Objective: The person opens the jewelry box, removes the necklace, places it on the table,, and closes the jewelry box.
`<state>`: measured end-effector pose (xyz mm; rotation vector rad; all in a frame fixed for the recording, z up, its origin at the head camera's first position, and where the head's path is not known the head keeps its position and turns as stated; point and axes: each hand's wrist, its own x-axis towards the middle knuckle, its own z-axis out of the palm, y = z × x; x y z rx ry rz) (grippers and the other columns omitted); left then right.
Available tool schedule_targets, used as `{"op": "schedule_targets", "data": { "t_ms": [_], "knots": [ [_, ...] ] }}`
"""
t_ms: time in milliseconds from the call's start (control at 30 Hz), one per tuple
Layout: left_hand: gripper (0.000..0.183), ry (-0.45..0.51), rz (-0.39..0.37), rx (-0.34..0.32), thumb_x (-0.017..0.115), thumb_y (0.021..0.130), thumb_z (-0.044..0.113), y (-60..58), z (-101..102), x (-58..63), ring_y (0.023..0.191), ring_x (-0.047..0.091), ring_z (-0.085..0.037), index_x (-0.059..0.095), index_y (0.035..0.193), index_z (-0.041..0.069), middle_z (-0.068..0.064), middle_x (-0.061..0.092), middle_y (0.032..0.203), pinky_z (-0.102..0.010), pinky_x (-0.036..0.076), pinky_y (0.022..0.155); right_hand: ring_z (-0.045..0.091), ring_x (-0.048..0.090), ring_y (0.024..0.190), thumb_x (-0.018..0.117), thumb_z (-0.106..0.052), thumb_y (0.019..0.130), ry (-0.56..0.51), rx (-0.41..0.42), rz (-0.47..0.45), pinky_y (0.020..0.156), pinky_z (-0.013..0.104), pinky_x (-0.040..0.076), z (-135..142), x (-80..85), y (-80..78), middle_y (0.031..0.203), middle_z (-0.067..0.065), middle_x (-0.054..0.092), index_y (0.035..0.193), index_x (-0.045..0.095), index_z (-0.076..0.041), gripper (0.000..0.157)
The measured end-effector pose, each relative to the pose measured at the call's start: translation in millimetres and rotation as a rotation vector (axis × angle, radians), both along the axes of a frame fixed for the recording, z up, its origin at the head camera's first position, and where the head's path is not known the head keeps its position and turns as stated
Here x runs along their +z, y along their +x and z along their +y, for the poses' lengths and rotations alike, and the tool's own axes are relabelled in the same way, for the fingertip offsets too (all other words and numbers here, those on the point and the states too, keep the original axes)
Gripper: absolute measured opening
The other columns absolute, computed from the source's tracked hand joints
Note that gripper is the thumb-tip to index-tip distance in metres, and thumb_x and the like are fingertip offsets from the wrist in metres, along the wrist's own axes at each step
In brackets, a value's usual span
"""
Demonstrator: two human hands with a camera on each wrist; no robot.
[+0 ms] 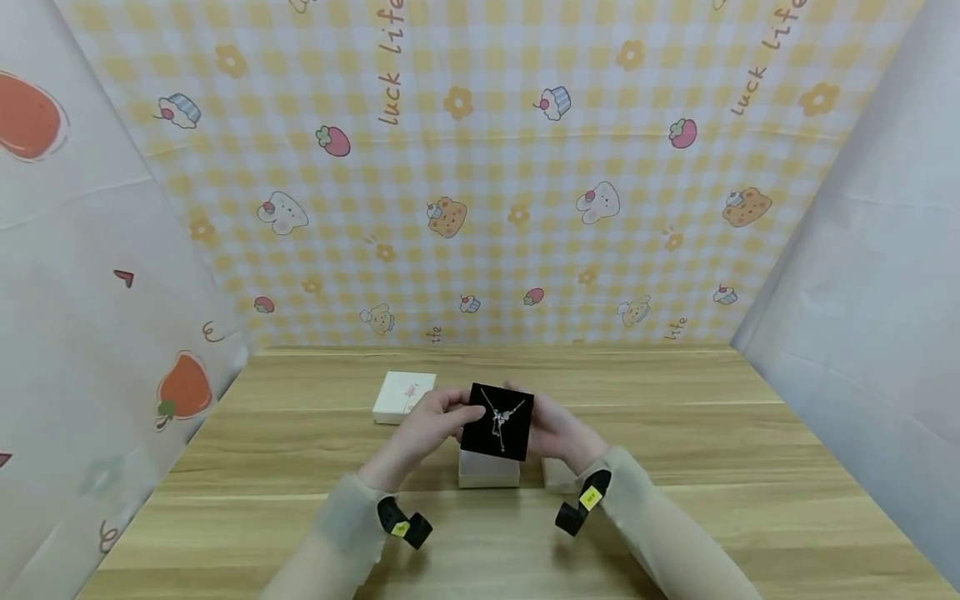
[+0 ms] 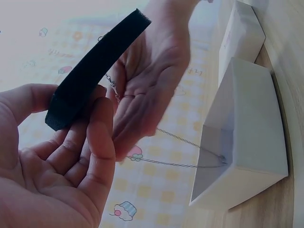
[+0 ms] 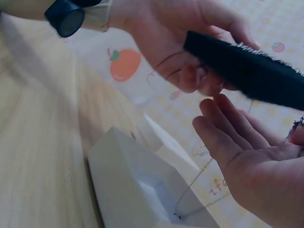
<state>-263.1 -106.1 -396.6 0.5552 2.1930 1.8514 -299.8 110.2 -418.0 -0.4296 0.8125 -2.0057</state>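
Observation:
My left hand (image 1: 431, 421) grips a square black foam pad (image 1: 516, 440) between the thumb in front and fingers behind. Across the pad's face lies a silver necklace (image 1: 501, 417) with a small pendant. My right hand (image 1: 557, 427) is at the pad's right edge; the right wrist view shows its fingers extended under the pad, with chain beside the thumb. A loop of thin chain (image 2: 185, 166) hangs from behind the pad toward a small open white box (image 1: 489, 481) below. Its upper end is hidden by the hands.
A white lid or box (image 1: 396, 398) with a pink print stands at the back left of the wooden table (image 1: 300, 467). Another pale flat item (image 1: 557, 475) lies partly hidden under my right wrist. A patterned cloth (image 1: 480, 167) hangs behind.

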Motion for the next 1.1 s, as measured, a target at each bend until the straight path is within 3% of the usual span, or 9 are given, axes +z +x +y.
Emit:
{"op": "schedule_targets", "data": {
  "t_ms": [133, 200, 300, 367, 467, 567, 800, 1100],
  "knots": [
    [0.028, 0.006, -0.006, -0.017, 0.06, 0.095, 0.018, -0.2, 1, -1.1, 0.071, 0.065, -0.016, 0.062, 0.109, -0.006, -0.007, 0.071, 0.089, -0.032, 0.052, 0.072, 0.015, 0.06, 0.104, 0.022, -0.039, 0.106, -0.019, 0.0, 0.044, 0.09, 0.03, 0.048, 0, 6.0, -2.9, 0.109, 0.001, 0.065, 0.108, 0.067, -0.013, 0.052],
    [0.028, 0.01, -0.01, -0.026, 0.06, 0.095, 0.018, -0.9, 2, -2.2, 0.072, 0.065, -0.016, 0.062, 0.109, -0.007, -0.006, 0.071, 0.089, -0.031, 0.052, 0.071, 0.018, 0.058, 0.112, 0.021, -0.04, 0.106, -0.013, 0.005, 0.081, 0.096, 0.033, 0.044, -1, 8.2, -5.4, 0.12, 0.004, 0.063, 0.128, 0.059, -0.007, 0.055],
    [0.029, 0.015, -0.019, -0.043, 0.06, 0.095, 0.017, -1.2, 2, -3.8, 0.072, 0.065, -0.015, 0.062, 0.11, -0.007, -0.007, 0.071, 0.09, -0.031, 0.051, 0.071, 0.023, 0.048, 0.127, 0.023, -0.038, 0.107, 0.016, -0.025, 0.083, 0.108, 0.038, 0.035, 0, 11.0, -9.1, 0.146, 0.014, 0.043, 0.149, 0.028, 0.002, 0.059],
    [0.03, 0.005, -0.018, -0.049, 0.06, 0.095, 0.018, -1.5, 1, -5.1, 0.072, 0.065, -0.014, 0.062, 0.111, -0.007, -0.007, 0.071, 0.09, -0.03, 0.051, 0.072, 0.026, 0.038, 0.135, 0.019, -0.035, 0.107, 0.024, -0.053, 0.063, 0.112, 0.04, 0.027, 0, 13.1, -10.9, 0.155, 0.017, 0.023, 0.152, 0.008, 0.005, 0.061],
    [0.03, -0.01, -0.005, -0.057, 0.059, 0.096, 0.017, -2.1, 1, -7.6, 0.071, 0.064, -0.014, 0.062, 0.111, -0.008, -0.006, 0.07, 0.089, -0.03, 0.052, 0.071, 0.027, 0.026, 0.14, 0.009, -0.031, 0.107, 0.007, -0.078, 0.004, 0.114, 0.04, 0.02, 0, 15.5, -12.4, 0.158, 0.017, 0.001, 0.152, -0.001, 0.004, 0.057],
    [0.028, -0.027, 0.001, -0.05, 0.059, 0.095, 0.018, -3.1, 1, -10.1, 0.069, 0.062, -0.013, 0.063, 0.108, -0.007, -0.004, 0.069, 0.085, -0.029, 0.051, 0.068, 0.025, 0.028, 0.139, 0.01, -0.029, 0.108, -0.005, -0.111, -0.064, 0.113, 0.037, 0.023, 1, 17.2, -12.9, 0.157, 0.015, 0.007, 0.152, 0.001, 0.003, 0.055],
    [0.024, -0.043, -0.004, -0.045, 0.059, 0.095, 0.017, -5.7, 2, -14.6, 0.069, 0.06, -0.013, 0.063, 0.102, -0.006, -0.001, 0.067, 0.081, -0.029, 0.051, 0.066, 0.024, 0.032, 0.137, 0.019, -0.023, 0.108, -0.031, -0.176, -0.143, 0.112, 0.034, 0.024, 4, 19.6, -13.9, 0.145, 0.019, 0.037, 0.152, 0.004, 0.003, 0.053],
    [0.021, -0.065, 0.0, -0.051, 0.057, 0.095, 0.012, -6.5, 3, -16.8, 0.067, 0.058, -0.011, 0.063, 0.097, -0.007, 0.002, 0.064, 0.075, -0.03, 0.051, 0.066, 0.026, 0.051, 0.125, 0.02, -0.022, 0.108, -0.043, -0.207, -0.183, 0.111, 0.033, 0.026, 7, 19.0, -14.9, 0.149, 0.02, 0.029, 0.152, 0.005, 0.003, 0.053]
  ]
}}
